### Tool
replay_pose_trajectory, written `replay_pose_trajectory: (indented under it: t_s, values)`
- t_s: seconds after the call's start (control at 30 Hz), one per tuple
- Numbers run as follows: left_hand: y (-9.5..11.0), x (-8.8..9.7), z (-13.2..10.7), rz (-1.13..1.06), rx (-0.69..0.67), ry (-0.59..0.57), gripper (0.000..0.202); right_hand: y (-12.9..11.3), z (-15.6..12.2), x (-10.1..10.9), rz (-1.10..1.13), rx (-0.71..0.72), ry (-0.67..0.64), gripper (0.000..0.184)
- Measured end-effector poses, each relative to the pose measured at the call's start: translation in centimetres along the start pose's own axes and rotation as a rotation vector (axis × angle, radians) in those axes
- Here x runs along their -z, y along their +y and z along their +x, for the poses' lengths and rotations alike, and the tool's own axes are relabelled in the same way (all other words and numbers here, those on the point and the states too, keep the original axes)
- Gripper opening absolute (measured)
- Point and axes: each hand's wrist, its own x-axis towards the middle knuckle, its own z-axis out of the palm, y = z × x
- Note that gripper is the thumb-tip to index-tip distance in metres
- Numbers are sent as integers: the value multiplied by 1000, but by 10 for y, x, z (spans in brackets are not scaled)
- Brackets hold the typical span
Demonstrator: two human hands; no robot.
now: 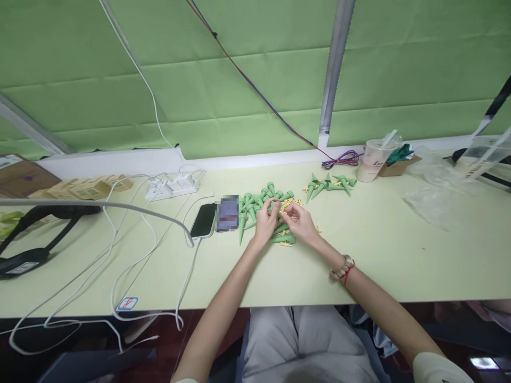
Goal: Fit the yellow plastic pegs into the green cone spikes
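My left hand [266, 222] and my right hand [300, 223] meet over a pile of green plastic cones [255, 205] mixed with small pale yellow pieces [290, 203] on the pale green table [379, 255]. The left fingers are curled around a green cone [273, 204]. The right fingers are pinched on a small yellow piece [285, 213] right beside that cone. More green cones [284, 238] lie under both hands. A second cluster of green cones [329, 184] lies further back to the right.
Two phones [215, 217] lie left of the pile, one on a white cable. A white power strip [172, 186] and loose cables [131, 255] cover the left side. A plastic drink cup [373, 159], clear bags [433, 205] and a clear tub [481, 156] stand at back right.
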Motion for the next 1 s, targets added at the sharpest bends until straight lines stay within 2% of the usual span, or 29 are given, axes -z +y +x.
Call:
replay_pose_trajectory:
  t_s: [0.07,0.17,0.23,0.27,0.33,0.43,0.53,0.6,0.67,0.73,0.8,0.93,1.0]
  values:
    - [0,-2,-1,-26,18,-13,45,2,-1,1,-122,88,12,17]
    - [1,-4,-2,-77,50,-36,48,4,-2,2,-357,292,7,16]
    - [2,-4,-2,-103,71,-51,49,5,-1,3,-399,364,-8,19]
    - [3,-4,-1,-110,73,-45,49,4,-1,3,-365,349,-14,17]
    - [3,-2,1,-111,53,-1,48,3,1,2,-209,216,-7,12]
    - [3,3,2,-69,-7,71,44,1,4,0,124,-120,-29,34]
    - [3,5,0,39,-78,51,38,1,6,-2,327,-379,-99,37]
    - [2,6,-2,82,-116,38,35,1,7,-2,371,-452,-141,36]
    - [3,6,-3,91,-132,35,34,1,7,-2,384,-455,-176,35]
    - [4,7,-4,92,-127,27,34,1,6,-2,350,-392,-188,33]
    - [6,7,-4,88,-118,15,34,1,5,-1,216,-246,-140,29]
    - [8,4,-4,31,-82,-5,37,2,3,7,-279,192,16,11]
    - [8,3,-3,4,-61,-11,38,2,1,11,-468,322,24,12]
